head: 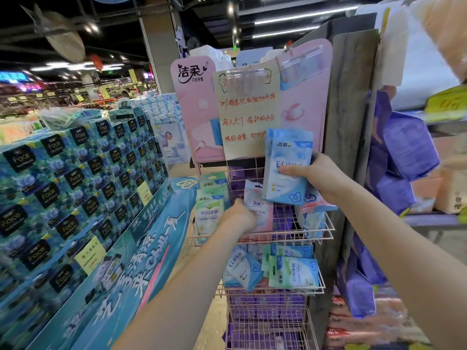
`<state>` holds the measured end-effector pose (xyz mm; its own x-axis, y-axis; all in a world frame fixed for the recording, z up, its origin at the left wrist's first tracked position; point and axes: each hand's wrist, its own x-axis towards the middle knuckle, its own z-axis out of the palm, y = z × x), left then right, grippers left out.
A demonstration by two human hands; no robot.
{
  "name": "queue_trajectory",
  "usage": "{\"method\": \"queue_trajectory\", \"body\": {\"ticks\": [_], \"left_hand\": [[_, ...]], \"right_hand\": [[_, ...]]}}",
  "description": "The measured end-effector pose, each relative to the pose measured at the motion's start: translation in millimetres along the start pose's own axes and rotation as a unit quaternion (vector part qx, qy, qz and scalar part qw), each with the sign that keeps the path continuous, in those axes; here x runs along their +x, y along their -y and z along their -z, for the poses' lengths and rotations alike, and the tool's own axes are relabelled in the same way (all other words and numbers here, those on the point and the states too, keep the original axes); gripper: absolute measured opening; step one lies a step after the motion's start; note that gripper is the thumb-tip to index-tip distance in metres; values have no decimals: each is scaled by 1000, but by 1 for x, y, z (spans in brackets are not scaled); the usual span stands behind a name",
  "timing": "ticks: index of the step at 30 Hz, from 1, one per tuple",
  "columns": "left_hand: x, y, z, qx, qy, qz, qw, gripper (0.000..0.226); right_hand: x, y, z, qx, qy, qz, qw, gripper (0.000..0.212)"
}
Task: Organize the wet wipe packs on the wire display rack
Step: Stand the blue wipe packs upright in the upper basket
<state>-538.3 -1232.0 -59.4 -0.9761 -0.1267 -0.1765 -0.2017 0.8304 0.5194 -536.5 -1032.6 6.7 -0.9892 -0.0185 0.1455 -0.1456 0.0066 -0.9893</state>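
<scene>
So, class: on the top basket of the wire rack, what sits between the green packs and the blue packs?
In the head view, pink packs, gripped by the left hand.

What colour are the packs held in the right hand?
Light blue and white packs, clearest in the head view.

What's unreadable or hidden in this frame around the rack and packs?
Head view:
- Left hand covers the lower part of the pink-and-white wipe pack.
- Right hand hides the light-blue wipe packs' right edge; count behind the front one unclear.
- Pink wire rack's bottom is cut off by the frame edge.
</scene>
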Motion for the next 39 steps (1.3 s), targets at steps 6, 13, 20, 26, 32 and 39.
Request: {"method": "queue_trajectory", "body": {"ticks": [6,13,20,26,32,39], "left_hand": [[2,2,-2,-9,20,8,1000,73],[3,11,-2,-104,-9,-1,995,70],[1,23,3,-193,-29,-34,980,64],[-1,25,7,-160,10,-97,982,43],[7,34,19,-212,-54,-125,968,50],[29,44,50,-177,-56,-218,958,73]], "right_hand": [[1,-2,2,8,13,-2,1000,43],[1,-4,2,6,34,3,999,43],[1,-3,1,-5,41,8,999,45],[4,-3,1,-9,36,12,999,46],[10,10,1,-6,44,45,998,48],[16,17,-11,-64,99,46,992,46]]}}
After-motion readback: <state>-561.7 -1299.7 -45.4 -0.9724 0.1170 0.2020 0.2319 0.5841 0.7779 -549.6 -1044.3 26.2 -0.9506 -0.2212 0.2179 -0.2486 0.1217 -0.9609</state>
